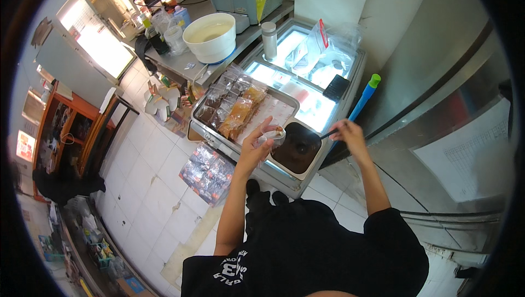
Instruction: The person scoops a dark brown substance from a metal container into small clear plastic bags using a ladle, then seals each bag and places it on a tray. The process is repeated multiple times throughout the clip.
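Note:
My left hand (255,151) holds up a small clear plastic bag (275,134), its mouth spread open near the rectangular container (302,176). Dark brown sauce (289,157) partly fills that container. From its right side, my right hand (352,136) grips the black handle of a utensil (327,134), whose lower end dips into the sauce and is hidden. Just beyond my left hand, a metal tray (287,99) carries rows of filled sachets, some with orange-yellow contents (238,116) and others dark brown (206,113).
Beneath the tray is a glass-topped chest freezer (261,71) bearing a steel bottle (269,43), plastic bags (313,53) and a black box-like item (336,88). A white tub (211,43) stands on the metal counter. A blue pole (363,98) and steel cabinet (410,141) border the right.

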Available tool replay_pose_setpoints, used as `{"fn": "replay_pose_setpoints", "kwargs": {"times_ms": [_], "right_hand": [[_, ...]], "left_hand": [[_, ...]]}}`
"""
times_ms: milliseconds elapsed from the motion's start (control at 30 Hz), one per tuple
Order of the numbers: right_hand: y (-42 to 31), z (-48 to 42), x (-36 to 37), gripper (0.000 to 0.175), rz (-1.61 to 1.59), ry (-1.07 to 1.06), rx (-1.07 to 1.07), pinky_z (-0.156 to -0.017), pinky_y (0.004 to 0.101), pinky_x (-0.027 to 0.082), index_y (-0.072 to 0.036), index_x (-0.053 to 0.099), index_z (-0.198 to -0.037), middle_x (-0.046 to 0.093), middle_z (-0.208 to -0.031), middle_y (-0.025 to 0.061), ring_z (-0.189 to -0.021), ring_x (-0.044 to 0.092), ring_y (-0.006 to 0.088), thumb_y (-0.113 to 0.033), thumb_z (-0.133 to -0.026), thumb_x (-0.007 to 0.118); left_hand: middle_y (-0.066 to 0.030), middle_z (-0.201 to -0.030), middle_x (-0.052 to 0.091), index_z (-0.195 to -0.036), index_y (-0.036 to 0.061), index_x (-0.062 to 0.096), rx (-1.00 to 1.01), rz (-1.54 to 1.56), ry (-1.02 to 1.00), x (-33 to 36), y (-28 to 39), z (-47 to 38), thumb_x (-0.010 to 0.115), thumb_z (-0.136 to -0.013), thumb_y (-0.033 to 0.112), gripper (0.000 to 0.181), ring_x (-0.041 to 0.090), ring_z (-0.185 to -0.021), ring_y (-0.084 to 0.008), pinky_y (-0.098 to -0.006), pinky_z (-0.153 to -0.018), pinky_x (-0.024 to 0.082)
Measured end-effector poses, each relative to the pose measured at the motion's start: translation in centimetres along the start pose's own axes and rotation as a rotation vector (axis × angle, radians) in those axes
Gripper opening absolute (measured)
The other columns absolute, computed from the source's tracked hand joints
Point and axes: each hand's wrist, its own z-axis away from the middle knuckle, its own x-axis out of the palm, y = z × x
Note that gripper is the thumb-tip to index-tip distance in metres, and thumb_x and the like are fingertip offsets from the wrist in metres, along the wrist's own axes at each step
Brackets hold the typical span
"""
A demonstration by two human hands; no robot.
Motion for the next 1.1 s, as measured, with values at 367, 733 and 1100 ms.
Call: {"fn": "replay_pose_setpoints", "kwargs": {"times_ms": [367, 733, 1100], "right_hand": [[-9.4, -1.9, 6.1, 0.012, 0.505, -0.635, -0.667, -0.084, 0.0315, 0.044, -0.002, 0.058, -0.090, 0.052, -0.112, 0.0099, -0.098, 0.055, 0.0216, -0.006, -0.079, 0.061], [-10.1, -1.6, 7.3, 0.020, 0.328, -0.417, -0.450, -0.074, 0.0258, 0.051, 0.002, 0.058, -0.098, 0.063, -0.080, 0.0097, -0.073, 0.062, 0.0148, -0.001, -0.079, 0.061], [-9.4, -4.1, 10.7, 0.010, 0.455, -0.434, -0.538, -0.066, 0.0261, 0.046, 0.003, 0.057, -0.078, 0.058, -0.074, 0.0084, -0.068, 0.056, 0.0152, -0.004, -0.074, 0.063]], "left_hand": [[-0.0087, -0.109, 0.061, -0.136, 0.0050, 0.036, -0.013, -0.119, -0.239, 0.7, 3.1, 0.3, 0.057, -0.088, 0.034, 0.060, 0.044, -0.051, -0.0045, -0.0177, -0.047, 0.037], [-0.0058, -0.068, 0.065, -0.078, -0.0011, 0.067, 0.177, -0.593, 0.106, 0.6, 5.5, 0.0, 0.061, -0.085, 0.019, 0.022, 0.056, -0.061, -0.0096, -0.0241, -0.060, 0.044], [-0.0118, -0.066, 0.058, -0.087, 0.0013, 0.057, 0.360, -0.647, 0.122, -0.6, 5.5, -1.3, 0.055, -0.083, 0.010, 0.010, 0.059, -0.060, -0.0233, -0.0304, -0.057, 0.043]]}}
